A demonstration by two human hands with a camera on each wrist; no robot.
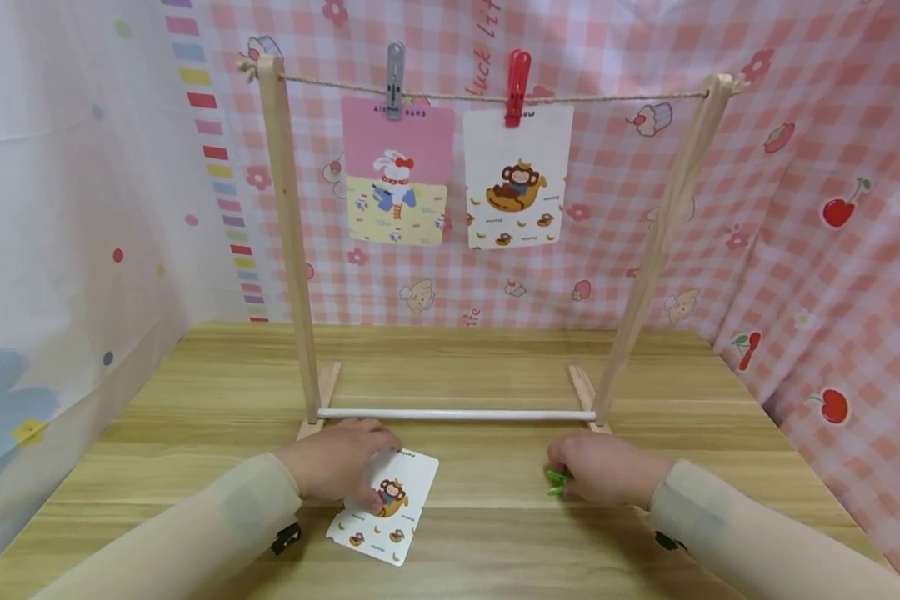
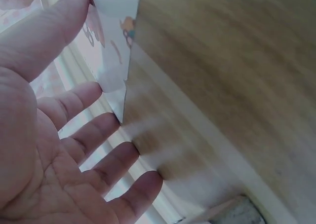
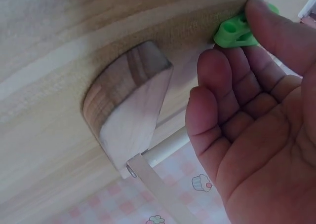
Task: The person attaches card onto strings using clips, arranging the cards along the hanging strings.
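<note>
A white card [image 1: 417, 479] with a monkey and bananas lies on the table at the lower middle left. Over its left side is my left hand [image 1: 337, 467], thumb resting on the card. In the left wrist view the fingers of my left hand [image 2: 74, 130] spread loosely, tips at the card's edge [image 2: 111, 56] and the tabletop. My right hand [image 1: 607, 471] pinches a green clothespin [image 1: 557, 481] just above or on the table. Thumb and fingers of the right hand [image 3: 266, 120] partly cover the clothespin [image 3: 234, 32] in the right wrist view.
A wooden frame stands behind the hands, with posts [image 1: 288, 233], a white bar [image 1: 457, 414] and a rope [image 1: 607, 98]. From it hang a pink and yellow card [image 1: 420, 142] under a grey clothespin [image 1: 395, 79] and a monkey card [image 1: 487, 150] under a red clothespin [image 1: 518, 83].
</note>
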